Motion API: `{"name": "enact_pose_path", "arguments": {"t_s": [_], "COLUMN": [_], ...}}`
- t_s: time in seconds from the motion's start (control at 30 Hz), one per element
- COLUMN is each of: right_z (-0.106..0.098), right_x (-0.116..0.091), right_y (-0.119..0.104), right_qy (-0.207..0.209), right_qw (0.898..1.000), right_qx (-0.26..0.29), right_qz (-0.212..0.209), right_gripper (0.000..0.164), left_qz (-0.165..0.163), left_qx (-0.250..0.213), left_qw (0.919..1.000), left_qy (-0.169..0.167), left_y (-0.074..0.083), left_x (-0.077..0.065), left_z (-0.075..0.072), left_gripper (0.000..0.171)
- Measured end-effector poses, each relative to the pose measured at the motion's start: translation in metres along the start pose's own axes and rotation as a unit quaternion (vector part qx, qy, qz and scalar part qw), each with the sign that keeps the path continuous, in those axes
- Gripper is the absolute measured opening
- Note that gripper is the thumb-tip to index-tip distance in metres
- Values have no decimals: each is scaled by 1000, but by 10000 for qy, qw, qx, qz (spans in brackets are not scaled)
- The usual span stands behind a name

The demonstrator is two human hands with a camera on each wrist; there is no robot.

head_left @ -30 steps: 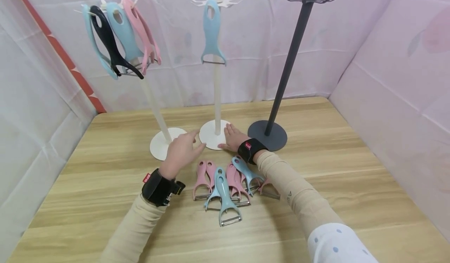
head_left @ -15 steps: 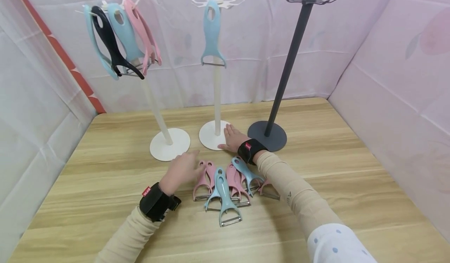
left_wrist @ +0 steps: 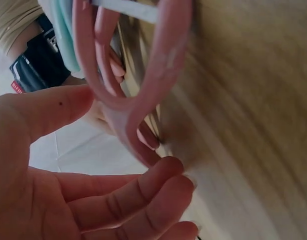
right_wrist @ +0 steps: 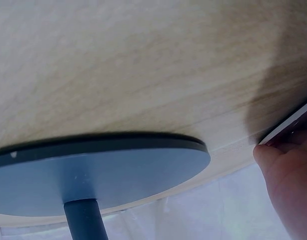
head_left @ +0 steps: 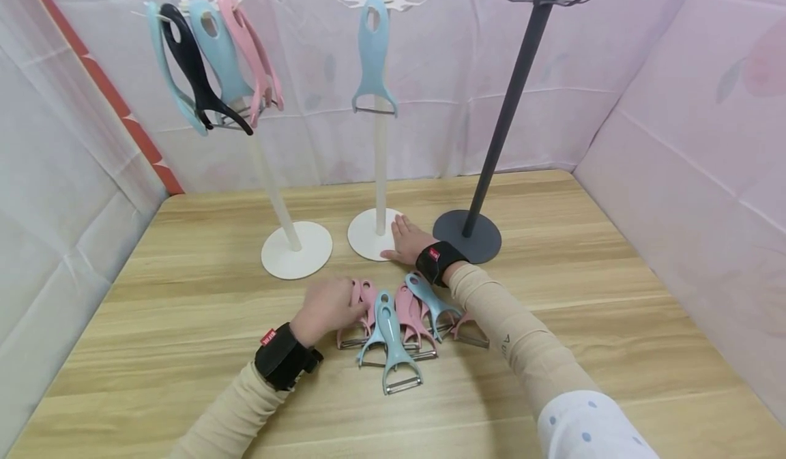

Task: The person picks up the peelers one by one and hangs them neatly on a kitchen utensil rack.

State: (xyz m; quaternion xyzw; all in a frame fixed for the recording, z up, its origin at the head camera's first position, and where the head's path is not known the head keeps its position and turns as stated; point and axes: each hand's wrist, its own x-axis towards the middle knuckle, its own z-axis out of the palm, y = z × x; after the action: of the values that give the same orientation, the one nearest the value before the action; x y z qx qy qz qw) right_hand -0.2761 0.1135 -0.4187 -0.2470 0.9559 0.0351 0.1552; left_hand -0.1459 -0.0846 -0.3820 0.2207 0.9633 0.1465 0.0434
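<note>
In the head view my left hand (head_left: 328, 305) is over the left end of a loose pile of peelers. The left wrist view shows a pink peeler (left_wrist: 128, 112) between its thumb and loosely bent fingers. The thumb tip meets the peeler's fork; whether the fingers touch its handle I cannot tell. My right hand (head_left: 410, 241) rests with extended fingers on the round white base (head_left: 365, 237) of the middle stand. From that stand's top hangs a light blue peeler (head_left: 372, 53). Light blue peelers (head_left: 393, 339) and pink peelers (head_left: 405, 309) overlap on the table.
The left white stand (head_left: 276, 200) carries light blue, pink and black peelers (head_left: 193, 63). A dark grey stand (head_left: 506, 111) with bare hooks is right of the middle one; its base (right_wrist: 118, 175) shows beside my right hand. Fabric walls (head_left: 694, 104) enclose the wooden table (head_left: 583, 275).
My left hand has come down and toward me from near the white bases to the pink peelers at the pile's left end. My right hand stays on the middle base.
</note>
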Motion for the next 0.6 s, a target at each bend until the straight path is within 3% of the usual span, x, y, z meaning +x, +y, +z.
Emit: {"name": "enact_pose_path", "arguments": {"t_s": [0.37,0.6], "right_z": [-2,-3], "right_x": [-1,-2], "right_y": [-2,-2], "right_qy": [11,-8], "right_qw": [10000,10000], "right_qx": [35,22], "right_qz": [-10,9], "right_gripper": [82,81], "left_qz": [-143,-94], "left_qx": [-152,-289], "left_qw": [9997,9995], "left_qy": [-157,-61], "left_y": [3,1], "left_x": [-1,-1], "left_z": [1,2], "left_gripper": [34,30]}}
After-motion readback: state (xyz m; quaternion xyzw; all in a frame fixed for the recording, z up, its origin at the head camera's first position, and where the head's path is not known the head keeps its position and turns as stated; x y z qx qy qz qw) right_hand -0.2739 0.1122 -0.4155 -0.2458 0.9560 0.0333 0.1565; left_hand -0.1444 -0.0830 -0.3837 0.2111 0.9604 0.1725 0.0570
